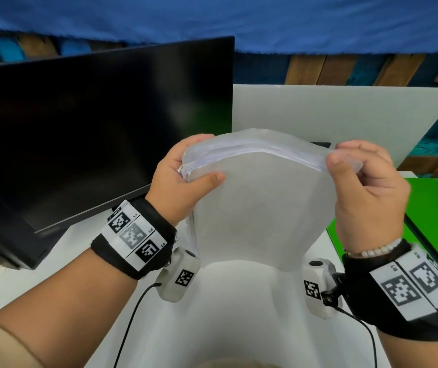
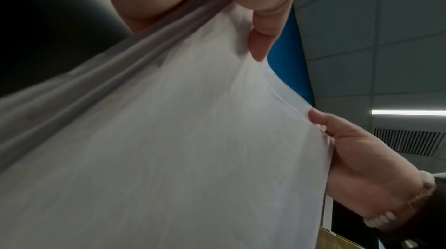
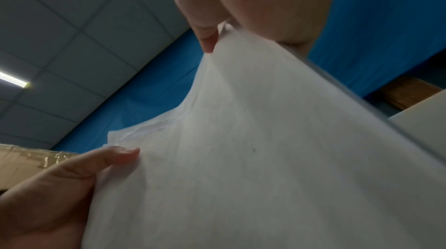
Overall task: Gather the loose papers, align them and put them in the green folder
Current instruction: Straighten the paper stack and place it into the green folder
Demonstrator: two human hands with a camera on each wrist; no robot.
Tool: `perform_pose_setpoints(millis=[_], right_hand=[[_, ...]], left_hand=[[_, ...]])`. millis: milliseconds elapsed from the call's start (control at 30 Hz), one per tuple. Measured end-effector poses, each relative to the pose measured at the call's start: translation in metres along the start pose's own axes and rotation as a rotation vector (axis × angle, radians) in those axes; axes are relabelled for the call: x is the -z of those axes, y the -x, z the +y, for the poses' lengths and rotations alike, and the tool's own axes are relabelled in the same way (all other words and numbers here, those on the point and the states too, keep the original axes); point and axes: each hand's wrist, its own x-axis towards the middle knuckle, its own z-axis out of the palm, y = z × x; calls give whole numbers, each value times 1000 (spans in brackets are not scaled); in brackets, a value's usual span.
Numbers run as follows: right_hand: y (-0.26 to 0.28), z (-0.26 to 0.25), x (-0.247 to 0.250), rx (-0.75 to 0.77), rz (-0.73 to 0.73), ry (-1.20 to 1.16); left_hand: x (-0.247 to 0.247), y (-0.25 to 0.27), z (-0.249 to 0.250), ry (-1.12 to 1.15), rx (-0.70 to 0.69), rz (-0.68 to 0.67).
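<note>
A stack of white papers (image 1: 260, 205) stands upright above the white desk, its top edge fanned and uneven. My left hand (image 1: 186, 179) grips the stack's upper left corner, thumb on the near face. My right hand (image 1: 364, 181) pinches the upper right corner between thumb and fingers. The left wrist view shows the papers (image 2: 181, 148) filling the picture, my left thumb (image 2: 260, 43) on them and my right hand (image 2: 357, 157) at the far edge. From the right wrist the sheets (image 3: 265, 157) show the same way. The green folder (image 1: 430, 208) lies on the desk at the right, partly behind my right hand.
A dark monitor (image 1: 93, 134) stands at the left, close to my left hand. A white partition panel (image 1: 345, 115) rises behind the papers. The white desk (image 1: 239, 314) stretches below the stack. Cables run from both wrist cameras over the desk.
</note>
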Motion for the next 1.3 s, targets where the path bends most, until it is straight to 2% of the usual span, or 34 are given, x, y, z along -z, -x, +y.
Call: perform_pose_setpoints(millis=[100, 167, 267, 367, 400, 533, 667, 767, 833, 933, 1000, 1300], right_hand=[[-2, 4, -2, -49, -37, 22], [-4, 6, 3, -71, -147, -62], [-4, 22, 12, -172, -289, -150], [9, 36, 7, -408, -219, -201], [14, 34, 4, -434, -186, -180], [27, 21, 3, -392, -84, -183], [34, 3, 11, -326, -119, -225], [34, -5, 14, -201, -115, -205], [32, -8, 14, -78, -141, -192], [28, -10, 15, 94, -158, -8], [26, -10, 15, 149, -179, 90], [14, -5, 19, 89, -120, 106]], left_hand=[[1, -1, 1, -32, -9, -20], [2, -2, -1, -9, 18, -10], [3, -5, -9, 14, 151, -26], [1, -4, -20, 35, 306, -36], [0, -2, -21, 34, 324, -18], [-1, 12, -8, 34, 227, 22], [1, 28, 10, 35, 66, 4], [3, 32, 18, -50, -87, 2], [2, 32, 21, -20, -142, -46], [3, 30, 23, -11, -145, -62], [5, 28, 23, 6, -143, -72], [11, 19, 22, 64, -153, -59]])
